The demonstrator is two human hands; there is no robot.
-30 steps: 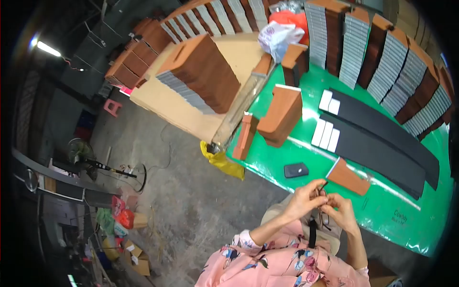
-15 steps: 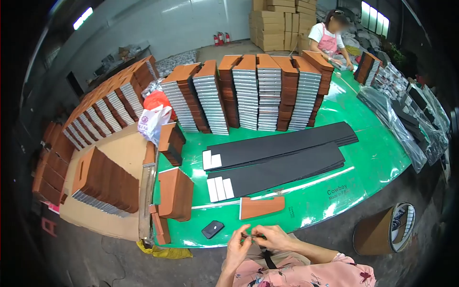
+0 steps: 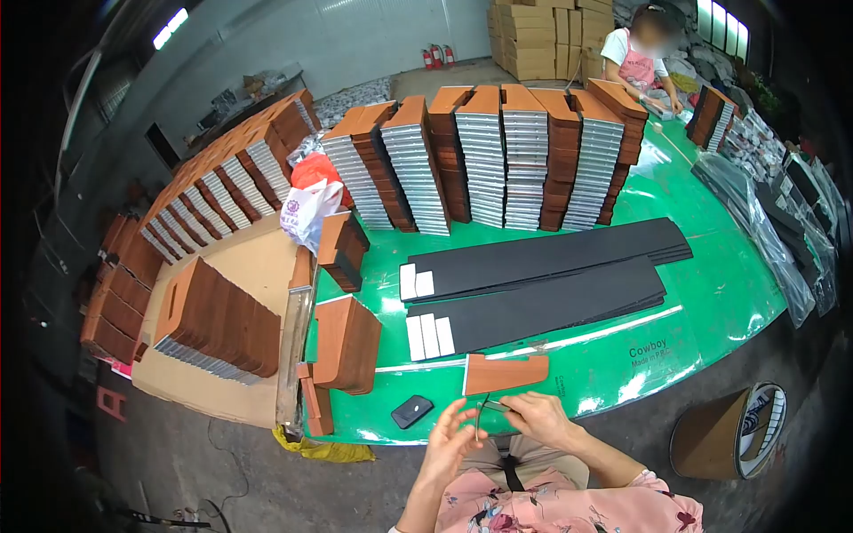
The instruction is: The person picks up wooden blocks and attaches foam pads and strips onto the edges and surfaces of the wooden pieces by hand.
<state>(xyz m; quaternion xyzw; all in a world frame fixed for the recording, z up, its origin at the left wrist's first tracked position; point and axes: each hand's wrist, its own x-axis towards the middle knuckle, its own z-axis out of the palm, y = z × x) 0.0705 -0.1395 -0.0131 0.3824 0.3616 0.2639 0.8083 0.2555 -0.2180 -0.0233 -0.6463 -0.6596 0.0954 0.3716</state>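
Observation:
Between my hands is a thin dark item (image 3: 484, 416) that looks like a pair of glasses, though its details are too small to be sure. My right hand (image 3: 540, 419) pinches its right part. The fingertips of my left hand (image 3: 450, 446) are loosely curled at its left side. Just beyond the hands lies a flat brown wood-grain piece (image 3: 506, 373) with a pale left edge. A small black case-like object (image 3: 412, 411) rests on the green table (image 3: 613, 373), to the left of that piece.
Black strips (image 3: 551, 306) with white blocks (image 3: 430, 337) lie mid-table. Tall brown-and-silver stacks (image 3: 524, 160) line the back. More brown pieces (image 3: 348, 346) stand at left beside cardboard (image 3: 191, 391). A person (image 3: 638, 67) works at the far right; a round bin (image 3: 711, 435) stands right.
The view has swung from the left side to face the table. My hands, close together before, are now slightly farther apart with the thin dark item between them.

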